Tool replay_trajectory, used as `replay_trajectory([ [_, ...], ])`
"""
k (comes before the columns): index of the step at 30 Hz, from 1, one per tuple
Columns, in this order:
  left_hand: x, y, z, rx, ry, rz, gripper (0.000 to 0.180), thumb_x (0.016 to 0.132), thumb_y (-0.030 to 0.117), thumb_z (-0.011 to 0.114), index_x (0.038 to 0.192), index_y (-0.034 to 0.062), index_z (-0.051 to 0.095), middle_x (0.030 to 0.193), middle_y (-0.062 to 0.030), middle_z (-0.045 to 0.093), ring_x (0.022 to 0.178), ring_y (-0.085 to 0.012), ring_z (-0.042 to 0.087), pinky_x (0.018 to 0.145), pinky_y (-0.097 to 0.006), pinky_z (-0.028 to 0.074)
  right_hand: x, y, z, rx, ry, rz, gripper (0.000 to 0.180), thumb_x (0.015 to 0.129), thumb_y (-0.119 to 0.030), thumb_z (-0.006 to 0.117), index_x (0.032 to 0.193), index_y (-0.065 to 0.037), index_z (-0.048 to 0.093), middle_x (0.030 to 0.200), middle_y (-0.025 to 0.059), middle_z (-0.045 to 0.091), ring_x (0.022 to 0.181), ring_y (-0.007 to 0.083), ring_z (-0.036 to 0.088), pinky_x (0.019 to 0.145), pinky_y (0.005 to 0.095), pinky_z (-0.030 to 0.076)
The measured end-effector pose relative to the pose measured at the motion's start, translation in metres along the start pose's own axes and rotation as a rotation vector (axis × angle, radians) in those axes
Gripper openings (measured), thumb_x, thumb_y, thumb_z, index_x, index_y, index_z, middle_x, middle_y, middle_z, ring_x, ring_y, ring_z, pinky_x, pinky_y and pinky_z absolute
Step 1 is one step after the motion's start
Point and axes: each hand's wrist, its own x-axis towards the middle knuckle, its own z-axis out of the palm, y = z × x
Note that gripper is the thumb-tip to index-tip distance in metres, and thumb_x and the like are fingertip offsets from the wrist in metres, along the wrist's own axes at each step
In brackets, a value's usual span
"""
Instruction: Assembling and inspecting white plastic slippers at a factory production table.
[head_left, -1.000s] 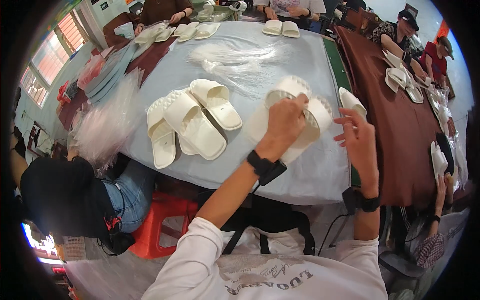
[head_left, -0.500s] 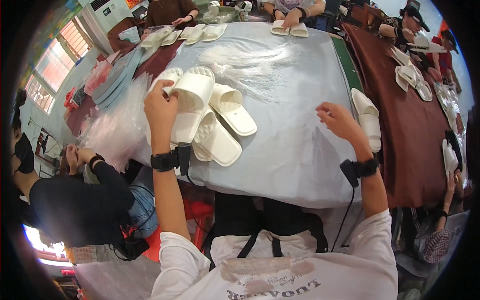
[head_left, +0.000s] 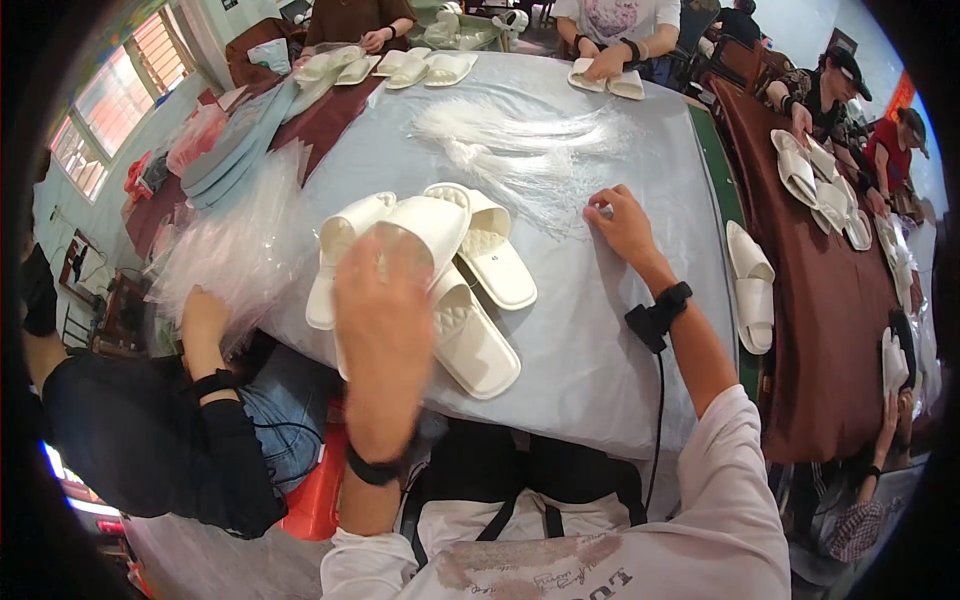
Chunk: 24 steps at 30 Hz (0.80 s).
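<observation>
My left hand [head_left: 385,320], smeared by motion, is over a cluster of white slippers on the pale grey table cover; its fingers cannot be made out. A slipper [head_left: 425,225] rests on top of the cluster, partly behind that hand. Beside it lie a slipper at the left [head_left: 350,230], one at the right [head_left: 500,265] and a nearer one [head_left: 478,350], with quilted insoles. My right hand [head_left: 625,230] has thumb and fingers pinched at the near end of a pile of thin clear plastic strands [head_left: 510,140]. What it pinches is too small to name.
Clear plastic bags [head_left: 235,245] are heaped at the left, beside a co-worker's hand [head_left: 205,318]. White slippers [head_left: 750,285] stand at the right table edge, before a brown-covered table [head_left: 810,380]. Across the table, another person's hands [head_left: 608,65] touch slippers. More slippers [head_left: 405,68] line the far left.
My right hand has moved left to the strands, its fingers now pinched. My left hand has shifted right and nearer to me, off the top slipper's left edge. The view has turned slightly.
</observation>
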Motion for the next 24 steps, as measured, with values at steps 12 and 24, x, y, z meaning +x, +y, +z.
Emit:
replay_trajectory([
  [12, -0.045, 0.03, 0.106, -0.192, -0.287, 0.316, 0.061, 0.092, 0.048, 0.065, 0.148, 0.0265, 0.054, 0.165, -0.0121, 0.029, 0.155, -0.0426, 0.012, 0.117, -0.072, 0.003, -0.019, 0.081, -0.057, -0.281, 0.1, 0.015, 0.02, 0.099, -0.019, 0.056, 0.099, 0.001, 0.057, 0.092, 0.0242, 0.066, 0.092, 0.0447, 0.061, 0.081, 0.052, 0.048],
  [24, -0.001, -0.015, 0.104, -0.137, -0.409, 0.454, 0.052, 0.096, 0.032, 0.064, 0.147, 0.0267, 0.054, 0.158, -0.0119, 0.041, 0.153, -0.0361, 0.023, 0.118, -0.066, 0.021, -0.057, 0.093, -0.105, 0.236, 0.439, 0.353, 0.017, 0.104, -0.016, 0.05, 0.107, 0.0, 0.053, 0.083, 0.0119, 0.07, 0.073, 0.0219, 0.065, 0.067, 0.0364, 0.05],
])
